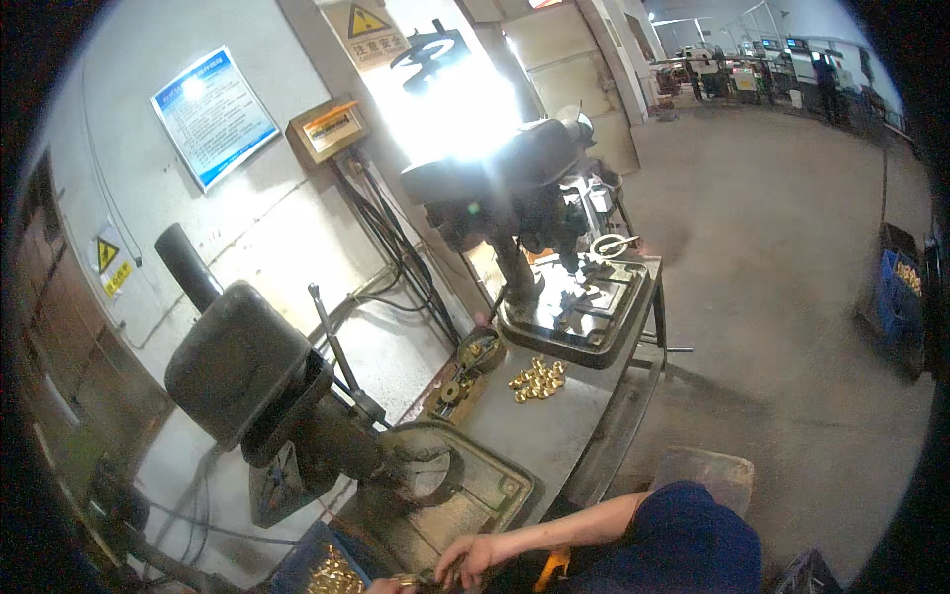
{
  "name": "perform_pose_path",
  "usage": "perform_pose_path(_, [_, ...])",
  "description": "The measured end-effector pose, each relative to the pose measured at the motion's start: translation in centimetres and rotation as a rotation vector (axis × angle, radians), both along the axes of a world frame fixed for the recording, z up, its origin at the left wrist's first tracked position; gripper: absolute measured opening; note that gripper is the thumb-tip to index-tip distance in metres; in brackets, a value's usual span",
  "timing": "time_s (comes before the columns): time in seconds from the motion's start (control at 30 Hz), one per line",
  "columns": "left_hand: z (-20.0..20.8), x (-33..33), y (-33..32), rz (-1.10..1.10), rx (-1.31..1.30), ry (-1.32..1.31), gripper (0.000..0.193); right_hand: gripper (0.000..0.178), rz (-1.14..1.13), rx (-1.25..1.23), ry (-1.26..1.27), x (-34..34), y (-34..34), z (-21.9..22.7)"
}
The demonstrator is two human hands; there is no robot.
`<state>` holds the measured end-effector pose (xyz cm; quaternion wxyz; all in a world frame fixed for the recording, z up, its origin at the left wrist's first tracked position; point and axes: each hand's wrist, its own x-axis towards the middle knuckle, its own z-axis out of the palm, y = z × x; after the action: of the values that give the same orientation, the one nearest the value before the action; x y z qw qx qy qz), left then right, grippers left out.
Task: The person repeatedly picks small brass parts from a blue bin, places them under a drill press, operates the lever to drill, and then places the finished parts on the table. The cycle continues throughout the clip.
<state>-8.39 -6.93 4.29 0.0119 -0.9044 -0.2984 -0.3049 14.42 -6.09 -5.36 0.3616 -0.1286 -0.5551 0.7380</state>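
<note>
My right hand (469, 558) is at the lower edge, its bare forearm coming in from a navy sleeve at the right. Its fingers curl down around something dark and small that I cannot make out. Just left of it, only a sliver of my left hand (384, 587) shows, cut off by the lower edge, with a brass-coloured piece (406, 578) at its fingertips. Beside my left hand stands a blue bin (290, 566) with many small brass fittings (334, 575) in it. Both hands are in front of the near drill press's base plate (475, 490).
The near drill press (237, 366) rises at the left. A second drill press (495, 183) stands farther along the metal bench (534, 436), under a glaring light. Between them lies a pile of brass fittings (536, 379). A stool (705, 475) is at the right; another blue bin (896, 297) is farther right.
</note>
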Motion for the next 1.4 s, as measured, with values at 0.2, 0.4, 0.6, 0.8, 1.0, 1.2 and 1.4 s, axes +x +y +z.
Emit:
perform_pose_path(0.2, [-3.1,4.6,-1.5,-0.153,-0.224,-0.086,0.009,0.031,0.07,-0.14,0.03,0.8,0.3,-2.2])
perform_pose_path(0.4, [-3.4,5.7,-1.9,-0.188,-0.424,-0.089,0.015,0.026,-0.013,-0.107,0.086,2.1,-0.9,-2.4])
perform_pose_path(0.6, [-4.7,4.9,-1.7,-0.14,-1.133,-0.568,0.021,0.023,0.0,-0.169,0.237,2.9,-1.0,-2.3])
perform_pose_path(0.8, [-6.1,6.0,-2.9,-0.12,-1.492,-0.897,0.019,0.022,-0.033,-0.063,0.1,2.7,-1.1,-0.7])
perform_pose_path(1.0, [-7.1,7.0,-3.3,-0.104,-1.572,-0.98,0.017,0.022,0.002,-0.103,0.116,2.6,-1.1,0.2])
perform_pose_path(1.2, [-6.5,7.0,-3.0,-0.101,-1.589,-0.991,0.015,0.023,0.025,-0.125,0.153,2.4,-0.1,-1.1])
perform_pose_path(1.4, [-6.2,6.4,-2.7,-0.083,-1.588,-1.024,0.014,0.024,0.071,-0.094,0.208,2.4,0.2,-1.9])
